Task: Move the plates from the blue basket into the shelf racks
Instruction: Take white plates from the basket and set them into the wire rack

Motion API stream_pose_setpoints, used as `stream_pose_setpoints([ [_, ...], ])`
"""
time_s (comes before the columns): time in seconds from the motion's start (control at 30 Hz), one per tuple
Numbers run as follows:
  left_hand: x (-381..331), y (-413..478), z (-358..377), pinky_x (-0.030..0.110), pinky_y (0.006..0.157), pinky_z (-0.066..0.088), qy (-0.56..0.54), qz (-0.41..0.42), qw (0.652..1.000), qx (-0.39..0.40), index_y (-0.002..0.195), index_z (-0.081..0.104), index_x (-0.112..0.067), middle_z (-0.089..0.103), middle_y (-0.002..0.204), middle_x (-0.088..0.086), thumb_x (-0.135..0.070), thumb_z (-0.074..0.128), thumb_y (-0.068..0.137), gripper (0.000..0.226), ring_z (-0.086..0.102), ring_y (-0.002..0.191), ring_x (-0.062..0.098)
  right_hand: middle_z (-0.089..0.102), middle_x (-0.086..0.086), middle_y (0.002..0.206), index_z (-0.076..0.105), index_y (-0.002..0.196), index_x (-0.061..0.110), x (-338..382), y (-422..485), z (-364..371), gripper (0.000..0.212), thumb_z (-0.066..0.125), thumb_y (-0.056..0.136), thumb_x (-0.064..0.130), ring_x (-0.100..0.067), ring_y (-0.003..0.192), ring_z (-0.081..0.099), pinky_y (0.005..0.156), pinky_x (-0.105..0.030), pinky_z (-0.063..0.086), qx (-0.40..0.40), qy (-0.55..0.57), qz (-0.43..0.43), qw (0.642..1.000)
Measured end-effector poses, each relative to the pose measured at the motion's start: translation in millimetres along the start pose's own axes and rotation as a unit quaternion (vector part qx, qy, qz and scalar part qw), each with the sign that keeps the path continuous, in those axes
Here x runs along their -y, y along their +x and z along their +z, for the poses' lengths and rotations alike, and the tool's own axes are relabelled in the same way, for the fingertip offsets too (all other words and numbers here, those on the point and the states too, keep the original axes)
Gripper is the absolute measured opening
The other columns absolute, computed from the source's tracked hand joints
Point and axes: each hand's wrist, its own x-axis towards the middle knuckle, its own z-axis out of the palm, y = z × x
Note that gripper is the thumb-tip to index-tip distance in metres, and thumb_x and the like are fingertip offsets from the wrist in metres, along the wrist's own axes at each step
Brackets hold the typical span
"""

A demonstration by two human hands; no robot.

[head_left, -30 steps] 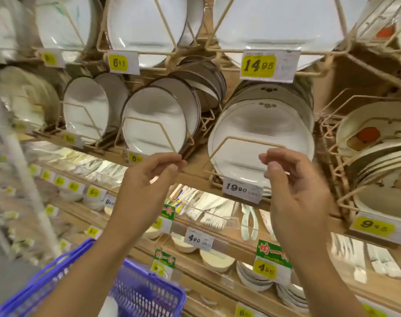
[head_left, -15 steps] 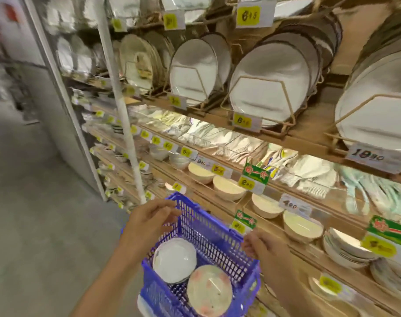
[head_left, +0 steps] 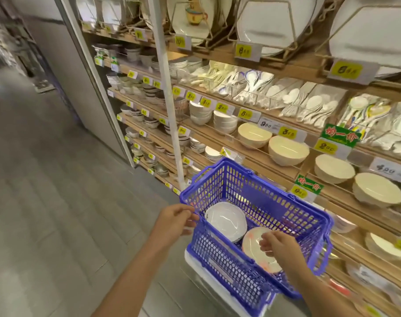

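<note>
A second ago both hands were up at the racks (head_left: 275,26); since then our view has dropped to the basket (head_left: 275,202). Half a second ago the right hand (head_left: 279,245) was outside the basket's right rim, and it has since come inside, over the flecked plate (head_left: 252,242). The left hand (head_left: 175,219) has stayed at the left rim. Both plates lie where they lay, on the basket floor: the white plate (head_left: 226,219) towards the left, the flecked plate just beside it on the right, their edges overlapping. The right hand covers much of the flecked plate, and the mesh wall hides its near edge. The racks are cut off at the top of the view, and what the basket stands on shows only as a white edge. The left hand's fingers curl onto the rim with the thumb below, holding it. The right hand's fingers are half bent, pointing down at the flecked plate; we cannot tell whether they have hold of it.
</note>
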Motion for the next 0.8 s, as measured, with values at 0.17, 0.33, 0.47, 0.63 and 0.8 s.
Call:
stream_pose_setpoints([
  [0.17, 20.8, 27.8, -2.4, 0.021, 0.054, 0.052, 0.016, -0.039, 0.999, 0.028, 0.091, 0.067, -0.010, 0.072, 0.071, 0.000, -0.001, 0.047, 0.095, 0.022, 0.063, 0.061, 0.013, 0.072, -0.007, 0.070, 0.069, 0.079, 0.011, -4.4, 34.0, 14.3, 0.022, 0.053, 0.095, 0.009, -0.026, 0.072, 0.069, 0.066, -0.037, 0.057, -0.019, -0.004, 0.031, 0.999],
  [0.33, 22.3, 75.6, 0.4, 0.020, 0.051, 0.051, 0.070, -0.063, 0.994, 0.054, 0.090, 0.066, -0.009, 0.071, 0.072, 0.002, 0.000, 0.045, 0.094, 0.023, 0.062, 0.061, 0.013, 0.070, -0.009, 0.068, 0.069, 0.073, 0.007, -9.2, 71.6, 35.9, 0.026, 0.052, 0.093, 0.006, -0.022, 0.067, 0.063, 0.066, -0.034, 0.051, -0.017, 0.029, 0.072, 0.997],
  [0.47, 4.9, 125.7, 12.3, 0.019, 0.047, 0.050, 0.105, -0.083, 0.988, 0.080, 0.090, 0.065, -0.007, 0.071, 0.076, 0.008, 0.001, 0.045, 0.093, 0.022, 0.061, 0.058, 0.012, 0.069, -0.012, 0.078, 0.068, 0.082, 0.003, -10.4, 109.5, 48.4, 0.022, 0.050, 0.095, 0.008, -0.020, 0.070, 0.060, 0.064, -0.029, 0.048, -0.024, 0.059, 0.108, 0.992],
  [0.63, -8.4, 192.5, 44.9, 0.021, 0.049, 0.048, 0.123, -0.124, 0.978, 0.113, 0.088, 0.061, -0.007, 0.067, 0.072, 0.009, 0.001, 0.042, 0.094, 0.021, 0.056, 0.055, 0.015, 0.062, -0.009, 0.071, 0.064, 0.080, 0.004, -13.3, 163.8, 60.6, 0.022, 0.048, 0.094, 0.005, -0.016, 0.062, 0.055, 0.049, -0.017, 0.043, -0.019, 0.058, 0.145, 0.987],
  [0.8, 21.0, 245.6, 81.1, 0.020, 0.046, 0.042, 0.157, -0.176, 0.965, 0.111, 0.074, 0.054, -0.012, 0.057, 0.072, 0.007, -0.003, 0.042, 0.095, 0.026, 0.046, 0.054, 0.013, 0.060, -0.008, 0.065, 0.058, 0.067, 0.011, -32.4, 208.4, 69.1, 0.027, 0.047, 0.091, 0.007, -0.022, 0.060, 0.054, 0.055, -0.029, 0.039, -0.020, 0.016, 0.214, 0.977],
])
